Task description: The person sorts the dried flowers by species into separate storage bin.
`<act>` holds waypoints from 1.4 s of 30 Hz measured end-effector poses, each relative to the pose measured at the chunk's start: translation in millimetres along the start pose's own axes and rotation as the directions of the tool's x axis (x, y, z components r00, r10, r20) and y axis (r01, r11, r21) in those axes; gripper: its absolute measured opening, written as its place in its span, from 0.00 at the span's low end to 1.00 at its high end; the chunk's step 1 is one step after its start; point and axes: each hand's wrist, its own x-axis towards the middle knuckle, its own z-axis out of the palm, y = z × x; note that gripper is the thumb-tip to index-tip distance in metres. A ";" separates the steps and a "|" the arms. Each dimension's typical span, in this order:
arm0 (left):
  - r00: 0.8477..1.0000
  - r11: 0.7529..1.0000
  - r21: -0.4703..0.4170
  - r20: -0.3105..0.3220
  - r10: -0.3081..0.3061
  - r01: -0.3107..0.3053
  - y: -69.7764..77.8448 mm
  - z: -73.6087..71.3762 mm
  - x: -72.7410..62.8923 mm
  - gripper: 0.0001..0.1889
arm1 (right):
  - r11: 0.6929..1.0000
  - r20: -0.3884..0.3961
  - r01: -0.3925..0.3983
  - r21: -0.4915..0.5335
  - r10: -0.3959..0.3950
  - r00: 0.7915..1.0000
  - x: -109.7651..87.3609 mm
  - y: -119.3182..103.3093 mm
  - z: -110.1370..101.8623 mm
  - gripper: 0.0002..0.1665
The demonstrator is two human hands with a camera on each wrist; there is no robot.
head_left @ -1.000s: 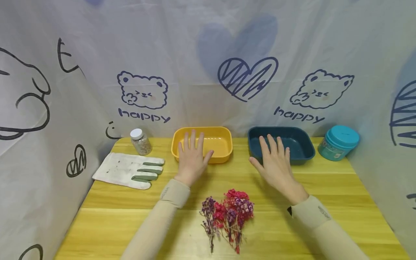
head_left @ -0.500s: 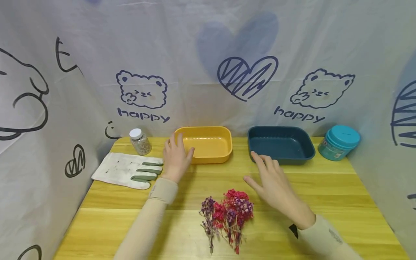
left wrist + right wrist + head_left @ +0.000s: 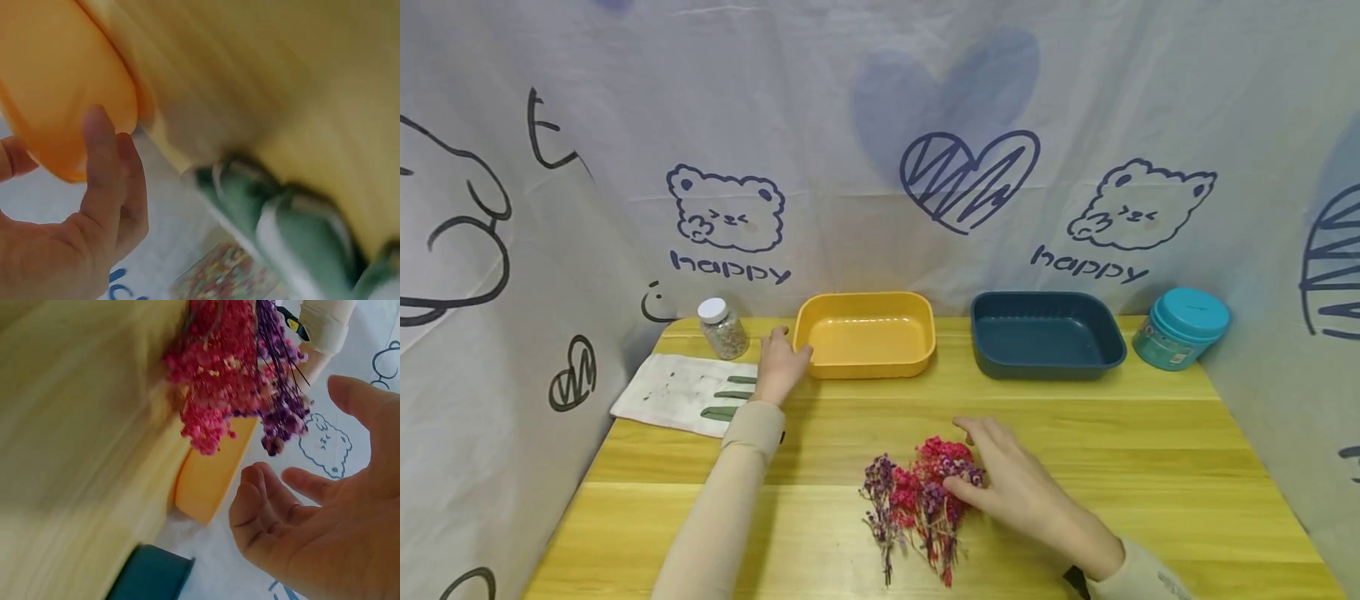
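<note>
My left hand (image 3: pixel 779 367) is at the left end of the yellow tray (image 3: pixel 865 372), over the glove's fingers in the head view. Its thumb lies by the tray's rim and its loosely bent fingers are beside the outer wall; in the left wrist view the fingertips overlap the orange-looking tray (image 3: pixel 50 75). A bunch of dried flowers (image 3: pixel 936 492), pink and purple with thin stems, lies on the table. My right hand (image 3: pixel 1018 492) is at the bunch's right side, thumb and fingers spread apart. In the right wrist view a gap shows between the fingers and the blossoms (image 3: pixel 212 381).
A dark blue tray (image 3: pixel 1048 371) stands right of the yellow one, with a turquoise lidded tub (image 3: pixel 1180 329) beyond it. At the left are a white-capped jar (image 3: pixel 724 330) and a white and green glove (image 3: pixel 677 392). A printed curtain (image 3: pixel 850 167) closes off the back.
My left hand has moved left from over the yellow tray to its left end. My right hand has come down from the blue tray towards the dried flowers.
</note>
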 end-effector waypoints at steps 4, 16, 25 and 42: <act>1.000 0.998 -0.060 0.020 -0.022 0.023 -3.0 0.9 2.4 0.36 | 0.999 0.048 -0.012 0.031 0.011 0.999 -0.8 1.7 6.6 0.44; 0.991 0.967 -0.227 0.084 -0.103 0.120 -3.3 2.7 5.7 0.32 | 0.982 0.086 -0.055 0.179 0.040 0.996 0.1 5.9 12.9 0.24; 0.995 0.964 -0.246 0.049 -0.090 0.099 -3.8 3.3 5.2 0.30 | 0.944 0.055 0.000 0.329 -0.019 0.998 0.7 14.3 7.4 0.14; 0.998 0.965 -0.256 0.030 -0.055 0.061 -6.8 7.0 3.3 0.30 | 0.808 0.102 -0.026 0.589 -0.043 0.994 2.3 15.5 -21.9 0.16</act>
